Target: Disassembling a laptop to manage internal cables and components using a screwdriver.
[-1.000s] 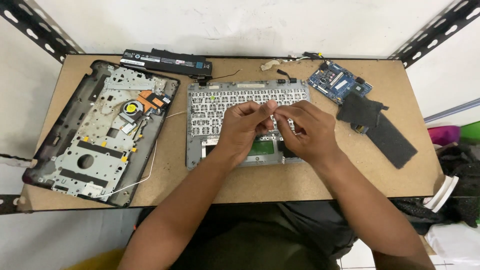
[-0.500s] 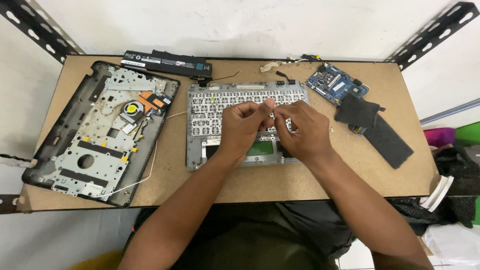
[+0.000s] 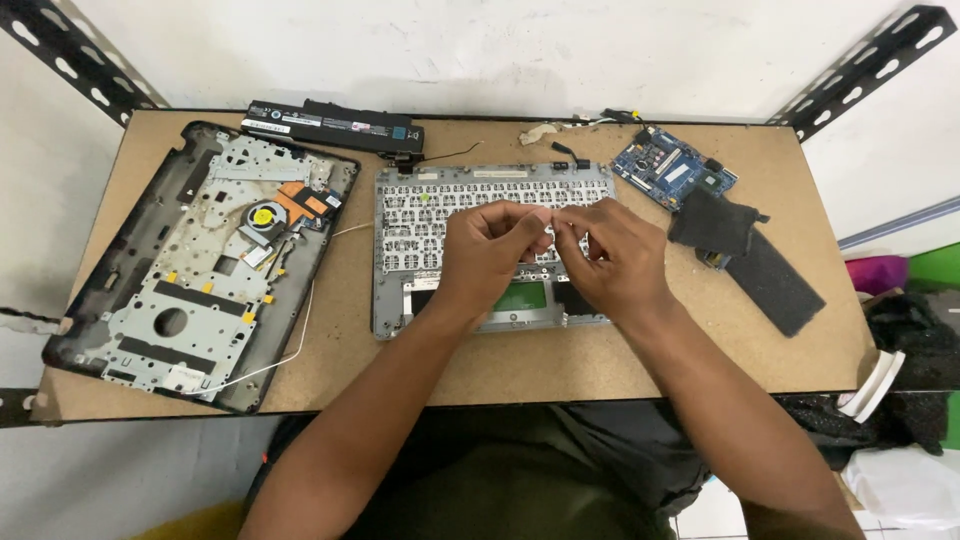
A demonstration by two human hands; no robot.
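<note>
On a brown worktop (image 3: 420, 370), a stripped laptop base shell (image 3: 190, 265) with its fan exposed lies along the left edge and a black battery pack (image 3: 335, 125) sits at the far edge. At the centre, the left hand (image 3: 490, 250) and right hand (image 3: 610, 262) meet over an upturned grey keyboard panel (image 3: 405, 235), fingers pressed together in a pinch on something too small to make out. Toward the far right corner lie a blue circuit board (image 3: 672, 166) and black foam pads (image 3: 750, 260).

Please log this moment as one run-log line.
left hand and right hand: fingertips meeting over keyboard frame | laptop base left | circuit board right
</note>
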